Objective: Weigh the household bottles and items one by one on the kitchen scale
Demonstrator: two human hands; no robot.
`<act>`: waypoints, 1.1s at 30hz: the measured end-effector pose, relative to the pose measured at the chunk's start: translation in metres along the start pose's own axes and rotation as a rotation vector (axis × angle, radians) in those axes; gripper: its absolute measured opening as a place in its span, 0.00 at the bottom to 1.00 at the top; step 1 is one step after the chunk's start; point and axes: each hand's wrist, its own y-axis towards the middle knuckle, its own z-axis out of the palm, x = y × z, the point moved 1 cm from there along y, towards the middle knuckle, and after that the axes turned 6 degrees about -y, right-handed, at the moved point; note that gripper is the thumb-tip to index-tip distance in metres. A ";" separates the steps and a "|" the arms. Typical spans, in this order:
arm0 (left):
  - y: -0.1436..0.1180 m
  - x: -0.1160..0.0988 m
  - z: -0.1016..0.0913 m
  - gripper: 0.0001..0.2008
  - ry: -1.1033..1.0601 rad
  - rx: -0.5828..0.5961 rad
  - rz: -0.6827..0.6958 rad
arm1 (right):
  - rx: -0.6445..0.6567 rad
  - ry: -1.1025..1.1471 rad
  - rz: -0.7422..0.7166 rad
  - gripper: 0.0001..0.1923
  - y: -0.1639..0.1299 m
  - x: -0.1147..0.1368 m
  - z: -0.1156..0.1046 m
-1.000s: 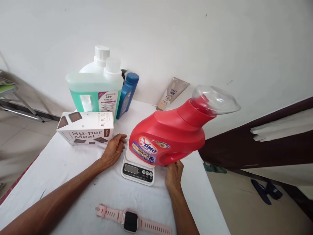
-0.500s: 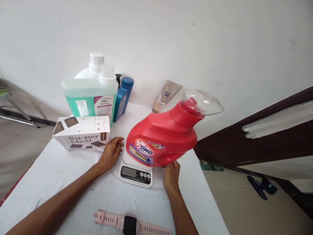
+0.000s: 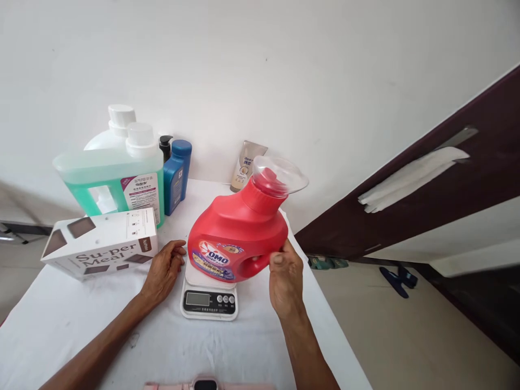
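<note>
We see the red OMO detergent bottle [image 3: 235,230] over the platform of the white digital kitchen scale [image 3: 209,310], leaning with its neck up to the right; its base appears to meet the platform. So the placing looks largely done, yet the bottle does not stand free. Our right hand [image 3: 286,279] holds it at the handle end, thumb in front and fingers hidden behind, so we cannot tell how firm the pinch is. Our left hand [image 3: 164,270] holds nothing, its fingers loosely curled just beside the scale. We can make out no figure on the display [image 3: 197,299]. The Su-per Meal box [image 3: 101,246], green-liquid jug [image 3: 81,176], blue bottle [image 3: 174,177] and beige tube [image 3: 247,154] are off the scale.
</note>
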 end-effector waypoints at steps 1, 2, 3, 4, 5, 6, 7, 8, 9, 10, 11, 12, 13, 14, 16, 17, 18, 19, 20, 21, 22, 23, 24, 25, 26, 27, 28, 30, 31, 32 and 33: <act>0.000 -0.001 0.000 0.20 0.011 0.004 -0.001 | 0.053 0.026 0.016 0.28 0.004 0.002 0.001; 0.000 -0.002 -0.001 0.20 0.022 0.007 -0.001 | 0.113 0.056 0.036 0.26 0.008 0.003 0.002; 0.000 -0.003 -0.001 0.20 0.031 0.009 -0.001 | 0.163 0.080 0.058 0.26 0.012 0.004 0.003; 0.000 -0.003 -0.001 0.20 0.039 0.011 -0.002 | 0.190 0.097 0.073 0.26 0.015 0.004 0.005; 0.000 -0.004 -0.001 0.20 0.042 0.009 -0.002 | 0.193 0.114 0.080 0.26 0.017 0.005 0.007; 0.000 -0.004 -0.001 0.20 0.041 0.008 -0.002 | 0.173 0.131 0.079 0.27 0.019 0.006 0.009; -0.001 -0.004 -0.001 0.20 0.039 0.006 -0.002 | 0.135 0.145 0.073 0.29 0.020 0.006 0.012; -0.001 -0.004 0.000 0.20 0.034 0.005 -0.001 | 0.092 0.156 0.068 0.30 0.020 0.006 0.014; -0.001 -0.003 0.000 0.19 0.029 -0.002 0.001 | 0.050 0.166 0.064 0.31 0.021 0.006 0.016; -0.001 -0.003 0.000 0.19 0.022 -0.011 0.004 | 0.014 0.174 0.065 0.32 0.021 0.005 0.016; 0.000 -0.002 0.001 0.19 0.015 -0.022 0.005 | -0.018 0.178 0.070 0.32 0.022 0.004 0.016; 0.000 -0.002 0.001 0.18 0.007 -0.035 0.006 | -0.048 0.178 0.076 0.33 0.024 0.003 0.014; -0.001 -0.001 0.002 0.18 0.000 -0.046 0.007 | -0.082 0.176 0.079 0.34 0.026 0.002 0.010; -0.001 0.000 0.002 0.17 -0.005 -0.053 0.006 | -0.121 0.172 0.076 0.34 0.029 0.001 0.005; -0.001 0.001 0.003 0.17 -0.006 -0.057 0.007 | -0.207 0.157 0.063 0.35 0.037 -0.002 -0.007; -0.001 0.002 0.003 0.17 -0.003 -0.057 0.009 | -0.250 0.146 0.053 0.35 0.042 -0.003 -0.013; -0.001 0.002 0.003 0.17 0.002 -0.057 0.012 | -0.292 0.133 0.040 0.35 0.047 -0.005 -0.020; -0.001 0.003 0.003 0.17 0.008 -0.057 0.015 | -0.332 0.118 0.025 0.34 0.053 -0.008 -0.025; -0.001 0.003 0.003 0.17 0.014 -0.059 0.018 | -0.368 0.101 0.012 0.33 0.060 -0.010 -0.031; -0.001 0.003 0.003 0.17 0.018 -0.059 0.020 | -0.403 0.081 0.001 0.33 0.067 -0.014 -0.035; -0.001 0.003 0.003 0.17 0.022 -0.060 0.020 | -0.436 0.061 -0.005 0.32 0.075 -0.018 -0.039; -0.001 0.003 0.003 0.17 0.025 -0.057 0.019 | -0.469 0.044 -0.007 0.32 0.082 -0.022 -0.043; -0.001 0.003 0.004 0.17 0.028 -0.053 0.015 | -0.500 0.029 -0.004 0.32 0.090 -0.027 -0.045; -0.001 0.002 0.004 0.17 0.030 -0.049 0.009 | -0.526 0.014 0.001 0.32 0.097 -0.033 -0.047; -0.001 0.001 0.004 0.17 0.032 -0.046 0.003 | -0.551 -0.001 0.005 0.31 0.104 -0.039 -0.049; -0.001 0.001 0.004 0.17 0.035 -0.045 -0.002 | -0.570 -0.018 0.009 0.30 0.111 -0.046 -0.050; -0.001 0.000 0.004 0.17 0.040 -0.046 -0.005 | -0.589 -0.034 0.015 0.29 0.117 -0.053 -0.051; -0.001 -0.001 0.004 0.17 0.050 -0.051 -0.009 | -0.632 -0.064 0.034 0.28 0.129 -0.067 -0.052; -0.001 0.000 0.004 0.17 0.054 -0.051 -0.012 | -0.659 -0.080 0.043 0.28 0.136 -0.074 -0.052; -0.001 0.000 0.004 0.17 0.057 -0.051 -0.015 | -0.686 -0.103 0.049 0.27 0.142 -0.081 -0.053; -0.001 0.000 0.004 0.17 0.057 -0.050 -0.018 | -0.709 -0.135 0.047 0.26 0.149 -0.087 -0.053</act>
